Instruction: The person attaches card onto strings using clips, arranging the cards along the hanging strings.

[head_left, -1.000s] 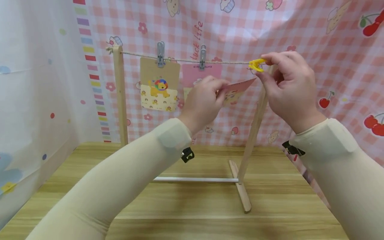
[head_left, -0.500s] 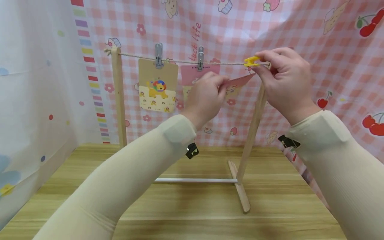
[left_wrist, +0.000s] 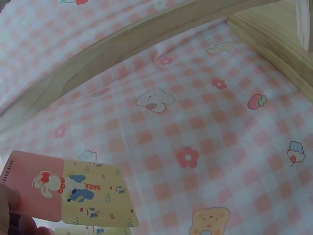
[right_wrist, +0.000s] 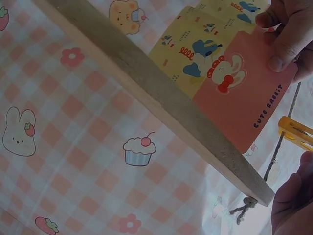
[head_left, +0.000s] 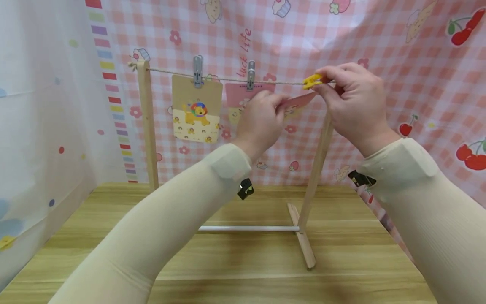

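Note:
My left hand (head_left: 260, 122) pinches a pink and yellow rabbit card (right_wrist: 244, 93) by its edge. The card tilts just under the twine (head_left: 286, 82) and reads "CUTE RABBIT" in the right wrist view. Thumb and fingers of my right hand (head_left: 357, 103) pinch a yellow clothespin (head_left: 312, 81), whose front end overlaps the twine. Between the clothespin and the card's top edge a gap shows in the right wrist view. Left of my hands, a grey clothespin (head_left: 198, 71) holds a lion card (head_left: 197, 109), and another grey clothespin (head_left: 251, 76) holds a pink card (head_left: 236, 95), partly hidden behind my left hand.
The twine runs between a left wooden post (head_left: 147, 126) and a right wooden post (head_left: 317, 169). A white rod (head_left: 248, 228) joins the stand low down, above the wooden table (head_left: 228, 270). Behind hangs a pink checked cloth (head_left: 296, 42).
My right hand has brought the yellow clothespin slightly left along the twine, and its front end has tilted downward. My left hand has raised the rabbit card a little toward the twine.

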### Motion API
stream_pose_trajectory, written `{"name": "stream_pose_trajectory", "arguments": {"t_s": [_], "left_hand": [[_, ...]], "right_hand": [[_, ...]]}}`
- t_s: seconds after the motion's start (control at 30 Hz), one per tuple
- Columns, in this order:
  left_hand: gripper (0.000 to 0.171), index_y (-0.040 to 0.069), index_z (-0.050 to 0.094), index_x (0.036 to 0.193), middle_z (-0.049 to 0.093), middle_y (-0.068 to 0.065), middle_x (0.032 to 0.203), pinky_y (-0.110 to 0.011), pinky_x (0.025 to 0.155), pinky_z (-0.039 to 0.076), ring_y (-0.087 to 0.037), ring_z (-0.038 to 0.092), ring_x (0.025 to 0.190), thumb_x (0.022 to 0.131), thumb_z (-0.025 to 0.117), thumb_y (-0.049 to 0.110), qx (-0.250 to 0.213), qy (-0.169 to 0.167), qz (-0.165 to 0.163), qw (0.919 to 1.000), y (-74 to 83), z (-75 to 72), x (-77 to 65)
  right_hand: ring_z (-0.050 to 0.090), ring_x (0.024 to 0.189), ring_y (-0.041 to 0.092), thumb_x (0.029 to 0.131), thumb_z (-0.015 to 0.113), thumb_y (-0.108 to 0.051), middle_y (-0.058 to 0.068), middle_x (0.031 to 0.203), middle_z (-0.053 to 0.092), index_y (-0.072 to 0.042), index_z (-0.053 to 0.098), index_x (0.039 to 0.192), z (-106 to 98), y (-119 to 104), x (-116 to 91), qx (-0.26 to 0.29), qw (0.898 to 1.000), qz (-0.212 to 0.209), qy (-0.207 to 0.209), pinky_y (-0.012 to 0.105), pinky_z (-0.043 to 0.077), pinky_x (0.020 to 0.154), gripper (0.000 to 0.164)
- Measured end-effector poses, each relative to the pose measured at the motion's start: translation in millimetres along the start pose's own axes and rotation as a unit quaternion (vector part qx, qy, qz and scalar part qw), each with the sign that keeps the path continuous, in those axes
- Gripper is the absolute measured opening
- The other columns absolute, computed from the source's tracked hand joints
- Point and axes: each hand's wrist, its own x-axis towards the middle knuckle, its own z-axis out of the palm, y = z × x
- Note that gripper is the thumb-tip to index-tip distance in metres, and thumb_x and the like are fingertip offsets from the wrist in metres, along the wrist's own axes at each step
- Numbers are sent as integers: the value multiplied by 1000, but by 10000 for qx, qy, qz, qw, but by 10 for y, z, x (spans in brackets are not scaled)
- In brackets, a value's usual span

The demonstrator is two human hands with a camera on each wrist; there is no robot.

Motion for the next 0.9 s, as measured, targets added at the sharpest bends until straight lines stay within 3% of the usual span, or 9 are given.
{"name": "stream_pose_trajectory", "arguments": {"t_s": [0.13,0.37,0.57,0.9], "left_hand": [[27,18,73,131,72,0,121,-29,103,53,-15,66,111,109,58,24,45,84,37,9999,-21,5,18],[29,22,72,133,70,-1,120,-31,95,54,-16,66,106,109,58,28,-14,149,-71,9999,-20,0,41],[28,24,72,134,70,-2,122,-33,97,54,-17,67,107,109,59,28,-38,173,-171,9997,-31,8,39],[29,22,72,135,69,0,123,-28,96,54,-15,65,108,110,58,25,-60,133,-157,9998,-19,23,13]], "right_hand": [[48,73,-6,100,74,-18,10,104,75,-8,81,115,-6,-8,-18,-1,9999,82,-113,9,38,64,19],[47,72,-4,99,75,-19,10,102,75,-8,82,113,2,-15,-39,-51,9999,20,-158,10,37,64,19],[48,73,-1,99,75,-18,11,101,75,-6,81,112,32,2,-46,-35,9997,-29,-229,10,37,64,18],[50,76,4,100,74,-16,13,102,77,-6,81,113,45,0,-18,-51,9997,-5,-254,12,36,66,18]]}}
